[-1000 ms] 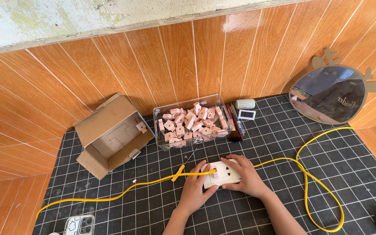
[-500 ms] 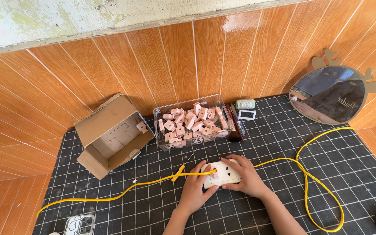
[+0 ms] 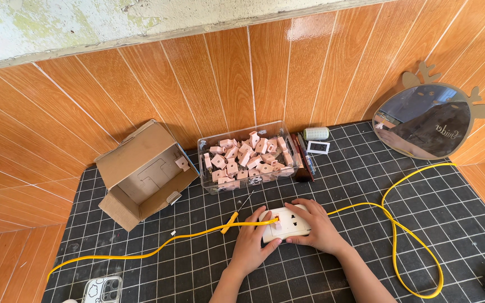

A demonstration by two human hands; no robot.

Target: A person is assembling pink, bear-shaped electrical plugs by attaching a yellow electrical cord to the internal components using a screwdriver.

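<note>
While both hands press the white socket [image 3: 287, 223] at lower centre of the counter [image 3: 422, 224], the left hand [image 3: 252, 245] should pinch the yellow cable [image 3: 197, 234] steady, right hand [image 3: 318, 227] fingers closed over the socket.

Glossy orange tiled wall [image 3: 242, 73], weathered pale plaster strip [image 3: 57, 22] above, black gridded mat [image 3: 366, 185], bright daylight

Socket plate [image 3: 288, 223]: smooth white plastic, slight sheen. Yellow cable [image 3: 411, 247]: plastic-sheathed, glossy. Mat [image 3: 456, 202]: black, matt, printed with a pale grid. Open box [image 3: 144, 174]: brown corrugated cardboard, dull and rough at the cut edges. Bin [image 3: 248, 159]: clear hard plastic; the pink pieces inside looked like matt plastic. Wall panels [image 3: 231, 73]: orange, high gloss, wood-grain look. Mirror [image 3: 430, 119]: polished glass.
</note>
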